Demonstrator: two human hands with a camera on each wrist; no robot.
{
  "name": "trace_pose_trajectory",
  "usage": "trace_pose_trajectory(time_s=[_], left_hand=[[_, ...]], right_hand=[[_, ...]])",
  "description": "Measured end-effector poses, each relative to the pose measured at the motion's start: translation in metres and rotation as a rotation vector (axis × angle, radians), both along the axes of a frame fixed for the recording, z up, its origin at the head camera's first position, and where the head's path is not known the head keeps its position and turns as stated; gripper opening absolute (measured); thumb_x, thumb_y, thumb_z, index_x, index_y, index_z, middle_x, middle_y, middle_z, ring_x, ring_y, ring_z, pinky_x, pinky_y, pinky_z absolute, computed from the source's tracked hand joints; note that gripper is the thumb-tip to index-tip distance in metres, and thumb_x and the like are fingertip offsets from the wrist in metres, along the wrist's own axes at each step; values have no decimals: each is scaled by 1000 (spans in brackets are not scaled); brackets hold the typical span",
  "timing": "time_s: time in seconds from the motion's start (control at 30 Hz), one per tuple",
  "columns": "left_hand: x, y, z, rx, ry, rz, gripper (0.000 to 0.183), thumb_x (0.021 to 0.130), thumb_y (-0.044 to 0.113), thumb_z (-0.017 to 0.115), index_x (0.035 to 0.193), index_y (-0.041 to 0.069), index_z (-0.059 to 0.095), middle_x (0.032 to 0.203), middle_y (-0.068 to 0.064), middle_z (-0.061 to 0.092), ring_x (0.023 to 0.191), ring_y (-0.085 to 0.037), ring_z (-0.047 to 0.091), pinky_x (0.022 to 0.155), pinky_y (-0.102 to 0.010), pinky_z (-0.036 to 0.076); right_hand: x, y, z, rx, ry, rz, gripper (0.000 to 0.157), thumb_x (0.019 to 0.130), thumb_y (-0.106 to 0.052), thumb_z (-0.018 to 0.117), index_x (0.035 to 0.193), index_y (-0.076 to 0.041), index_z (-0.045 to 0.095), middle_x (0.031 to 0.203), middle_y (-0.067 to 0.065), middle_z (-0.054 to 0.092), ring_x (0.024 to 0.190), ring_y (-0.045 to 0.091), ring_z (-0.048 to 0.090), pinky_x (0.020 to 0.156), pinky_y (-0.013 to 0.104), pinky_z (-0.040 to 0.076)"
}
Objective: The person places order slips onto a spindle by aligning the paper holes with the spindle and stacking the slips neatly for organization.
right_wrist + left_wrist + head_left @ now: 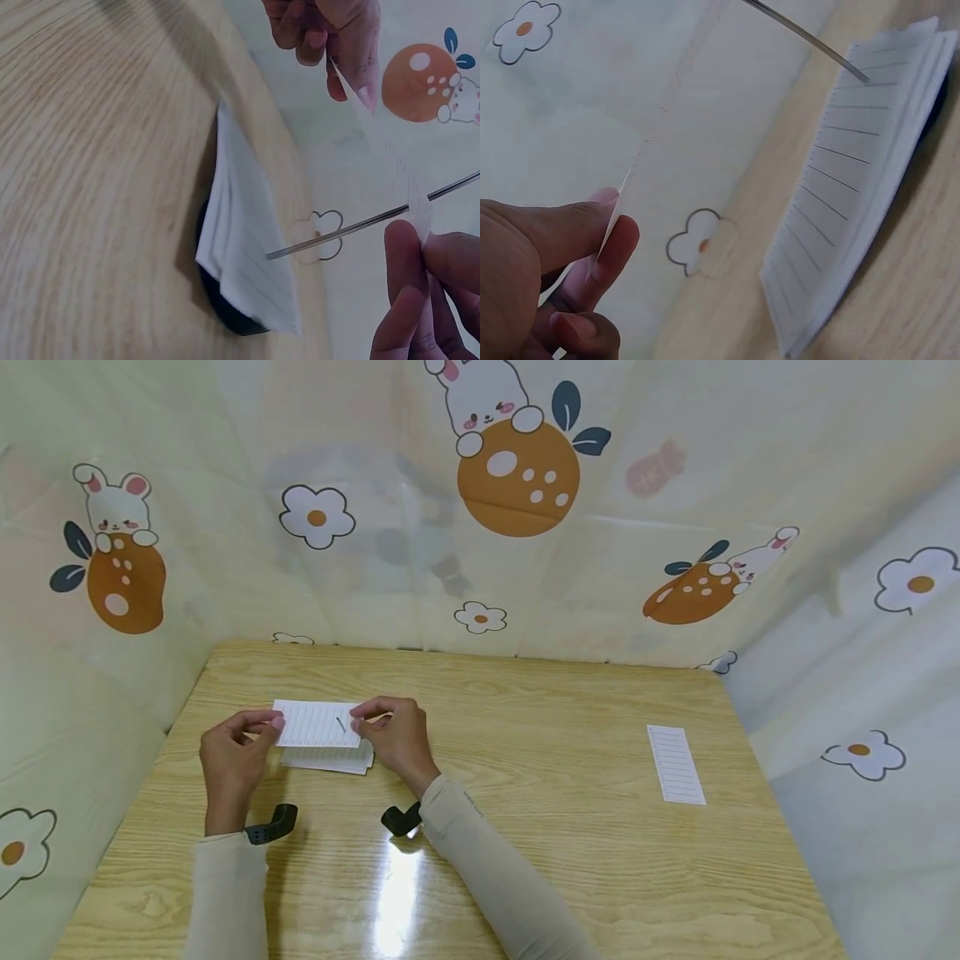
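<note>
A ruled white paper slip [311,724] is stretched between both hands over the left part of the table. My left hand [234,758] pinches its left end between thumb and fingers; my right hand [403,737] pinches the right end. The thin metal rod of a paper spike [337,234] passes through the slip near the right hand's fingertips. Below, several more ruled slips [832,165] are stacked, pierced by the same rod. A dark rounded base [232,311] shows under that stack in the right wrist view.
A single ruled slip [677,765] lies flat at the right of the wooden table [525,843]. Black wrist cameras [273,825] jut from both wrists. Behind the table hangs a printed curtain [390,585] with rabbits and flowers.
</note>
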State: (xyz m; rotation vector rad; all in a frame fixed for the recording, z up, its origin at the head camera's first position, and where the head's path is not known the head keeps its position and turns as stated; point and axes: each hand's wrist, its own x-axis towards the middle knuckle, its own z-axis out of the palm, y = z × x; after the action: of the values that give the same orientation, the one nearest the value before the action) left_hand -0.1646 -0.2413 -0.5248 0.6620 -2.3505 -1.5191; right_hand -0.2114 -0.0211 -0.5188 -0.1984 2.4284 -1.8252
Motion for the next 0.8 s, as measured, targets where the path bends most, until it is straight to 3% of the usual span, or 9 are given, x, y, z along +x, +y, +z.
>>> trace_pose_trajectory(time_s=[0.33,0.8], left_hand=[[-4,0,-17,-40,-15,-32,23,97,27,80,112,9,81,86,10,64,73,-11,51,58,-23,41],[-8,4,-36,-162,-66,-45,23,96,28,81,111,10,82,99,-11,73,80,-11,56,66,-25,41]], right_hand=[[-2,1,-17,66,-2,-20,11,88,-7,86,92,-17,85,89,-5,78,67,3,63,59,20,49],[-3,2,-35,212,54,-21,11,85,-6,87,91,-15,85,88,-4,80,67,-1,63,64,18,51]])
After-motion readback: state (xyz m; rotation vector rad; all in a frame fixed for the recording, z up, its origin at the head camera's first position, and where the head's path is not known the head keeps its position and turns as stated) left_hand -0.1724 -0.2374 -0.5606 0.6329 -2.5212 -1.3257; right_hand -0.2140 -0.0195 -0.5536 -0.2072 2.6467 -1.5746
